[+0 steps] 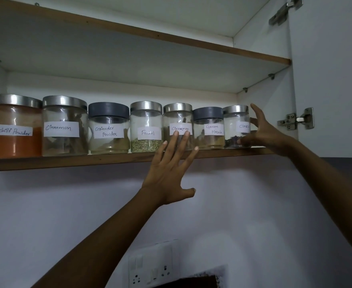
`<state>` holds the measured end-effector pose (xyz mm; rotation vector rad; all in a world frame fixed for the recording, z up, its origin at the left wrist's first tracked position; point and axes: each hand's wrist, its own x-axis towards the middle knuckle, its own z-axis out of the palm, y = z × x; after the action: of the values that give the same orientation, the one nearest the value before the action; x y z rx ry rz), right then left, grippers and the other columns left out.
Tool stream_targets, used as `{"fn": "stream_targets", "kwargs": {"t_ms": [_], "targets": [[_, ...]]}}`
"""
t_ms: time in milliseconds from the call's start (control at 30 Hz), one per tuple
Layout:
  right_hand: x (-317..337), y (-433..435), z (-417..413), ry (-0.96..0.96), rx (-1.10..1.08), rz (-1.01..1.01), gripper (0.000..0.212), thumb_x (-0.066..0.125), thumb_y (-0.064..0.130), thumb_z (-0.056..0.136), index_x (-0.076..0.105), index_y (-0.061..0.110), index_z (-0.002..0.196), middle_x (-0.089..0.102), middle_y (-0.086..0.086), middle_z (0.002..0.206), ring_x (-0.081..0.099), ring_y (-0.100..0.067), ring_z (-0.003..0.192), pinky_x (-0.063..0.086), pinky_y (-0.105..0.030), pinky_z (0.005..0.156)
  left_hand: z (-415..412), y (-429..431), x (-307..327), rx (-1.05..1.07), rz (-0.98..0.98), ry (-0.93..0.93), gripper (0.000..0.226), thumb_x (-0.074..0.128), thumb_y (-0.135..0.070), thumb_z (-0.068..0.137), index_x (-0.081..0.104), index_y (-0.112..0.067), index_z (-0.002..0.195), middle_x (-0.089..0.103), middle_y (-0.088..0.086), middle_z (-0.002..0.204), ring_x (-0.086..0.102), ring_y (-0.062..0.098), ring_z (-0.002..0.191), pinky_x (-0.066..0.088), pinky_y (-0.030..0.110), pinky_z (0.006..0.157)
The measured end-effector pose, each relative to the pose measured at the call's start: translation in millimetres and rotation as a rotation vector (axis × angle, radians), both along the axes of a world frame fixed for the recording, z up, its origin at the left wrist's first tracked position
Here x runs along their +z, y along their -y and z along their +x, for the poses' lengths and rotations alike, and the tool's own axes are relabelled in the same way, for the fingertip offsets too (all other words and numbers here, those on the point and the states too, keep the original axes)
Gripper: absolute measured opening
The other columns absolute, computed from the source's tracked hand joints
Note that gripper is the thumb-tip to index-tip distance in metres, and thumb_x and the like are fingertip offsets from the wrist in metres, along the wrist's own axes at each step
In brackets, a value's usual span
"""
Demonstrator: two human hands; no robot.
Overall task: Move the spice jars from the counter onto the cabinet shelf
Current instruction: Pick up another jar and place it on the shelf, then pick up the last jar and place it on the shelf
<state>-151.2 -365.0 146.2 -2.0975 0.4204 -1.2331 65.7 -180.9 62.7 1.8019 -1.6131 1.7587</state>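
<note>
Head view: seven labelled spice jars stand in one row on the cabinet shelf (108,160), all upright, each touching or just beside its neighbour; from the left: red chilli powder jar (15,126), large cinnamon jar (65,125), coriander powder jar (108,128), fennel jar (146,127), small cinnamon jar (178,121), garam masala jar (209,128), cloves jar (234,125); a sliver of one more jar shows at the left edge. Right hand (262,132) is spread around the right side of the cloves jar, thumb at its base, fingers loose, not clamped; contact uncertain. Left hand (169,169) is flat and splayed, gripping nothing, fingertips at the small cinnamon jar's label. Counter out of frame; cannot tell whether jars are left there. Judgement: shelving is far along, perhaps complete; hands appear to be squaring the row.
</note>
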Motion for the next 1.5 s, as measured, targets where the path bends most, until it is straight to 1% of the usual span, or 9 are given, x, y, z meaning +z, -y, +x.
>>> {"fn": "stream_targets", "kwargs": {"t_ms": [133,300,500,667,767,967,1100,1300,1500], "targets": [[-8.2,0.4,5.4,0.027,-0.056,-0.031,0.110,0.074,-0.001,0.073,-0.001,0.032,0.147,0.028,-0.015,0.148,0.050,-0.026,0.112,0.042,-0.031,0.086,-1.4,-1.2,1.2,0.008,0.008,-0.009,0.100,0.041,-0.071,0.064,0.023,-0.020,0.148,0.010,0.019,0.156,0.007,0.037,0.143,0.009,0.049,0.111],[-22.5,-10.4,12.2,0.083,-0.150,-0.018,0.108,0.074,0.010,0.076,-0.004,0.024,0.148,0.010,-0.009,0.155,0.027,-0.029,0.137,0.032,-0.035,0.104,-2.4,-2.1,3.3,0.014,0.043,-0.032,0.100,0.039,-0.070,0.063,0.024,-0.018,0.147,0.011,0.019,0.155,0.006,0.037,0.142,0.008,0.049,0.110],[-81.2,-70.3,29.0,0.250,-0.494,-0.391,0.064,0.068,0.004,0.075,0.041,0.007,0.133,0.039,-0.018,0.135,0.039,-0.031,0.123,0.035,-0.033,0.097,-7.6,-31.7,-14.2,-0.106,0.105,-0.022,0.069,0.046,-0.037,0.079,0.035,-0.009,0.141,0.018,0.017,0.154,0.014,0.034,0.143,0.018,0.055,0.114],[-145.2,-129.3,67.6,0.231,-0.327,-0.452,0.032,0.055,0.012,0.075,0.061,0.006,0.106,0.059,-0.012,0.108,0.054,-0.030,0.101,0.044,-0.036,0.084,12.7,-86.0,-64.1,-0.362,0.073,-0.126,0.030,0.045,-0.016,0.081,0.068,-0.012,0.100,0.068,0.005,0.106,0.061,0.024,0.105,0.039,0.042,0.104],[-188.2,-167.8,100.9,0.133,-0.199,-0.420,0.023,0.053,0.013,0.077,0.065,0.009,0.096,0.061,-0.006,0.099,0.054,-0.021,0.093,0.038,-0.026,0.080,35.4,-126.8,-101.2,-0.326,0.128,-0.208,0.030,0.043,-0.019,0.079,0.072,-0.016,0.086,0.071,-0.002,0.084,0.065,0.015,0.079,0.048,0.034,0.092],[-272.0,-243.2,178.8,-0.136,0.116,-0.261,0.017,0.060,0.000,0.080,0.067,0.014,0.087,0.062,0.007,0.089,0.056,-0.015,0.091,0.039,-0.015,0.077,94.9,-213.1,-174.9,-0.129,0.227,-0.438,0.029,0.042,-0.022,0.075,0.071,-0.019,0.076,0.068,-0.006,0.073,0.063,0.015,0.064,0.051,0.026,0.068],[-314.2,-291.5,227.8,-0.320,0.319,-0.233,0.014,0.060,-0.001,0.080,0.068,0.009,0.087,0.060,0.007,0.086,0.055,-0.015,0.088,0.044,-0.025,0.077,131.1,-262.0,-215.9,0.023,0.314,-0.582,0.030,0.040,-0.026,0.075,0.069,-0.018,0.073,0.067,-0.003,0.070,0.061,0.018,0.060,0.049,0.027,0.057],[-391.0,-341.4,287.6,-0.595,0.536,-0.162,0.015,0.062,0.003,0.080,0.069,0.008,0.092,0.064,-0.006,0.098,0.060,-0.019,0.094,0.046,-0.027,0.087,180.5,-322.7,-300.1,0.227,0.389,-0.965,0.027,0.041,-0.025,0.087,0.064,-0.018,0.099,0.064,0.003,0.101,0.058,0.024,0.096,0.048,0.035,0.075],[-464.4,-371.5,302.7,-0.870,0.633,0.010,0.019,0.059,0.003,0.086,0.064,0.003,0.105,0.060,-0.010,0.110,0.052,-0.009,0.094,0.039,-0.008,0.076,204.9,-353.0,-395.0,0.464,0.609,-1.457,0.053,0.054,-0.033,0.090,0.040,-0.021,0.139,0.039,0.007,0.141,0.037,0.028,0.127,0.040,0.040,0.100]]}}
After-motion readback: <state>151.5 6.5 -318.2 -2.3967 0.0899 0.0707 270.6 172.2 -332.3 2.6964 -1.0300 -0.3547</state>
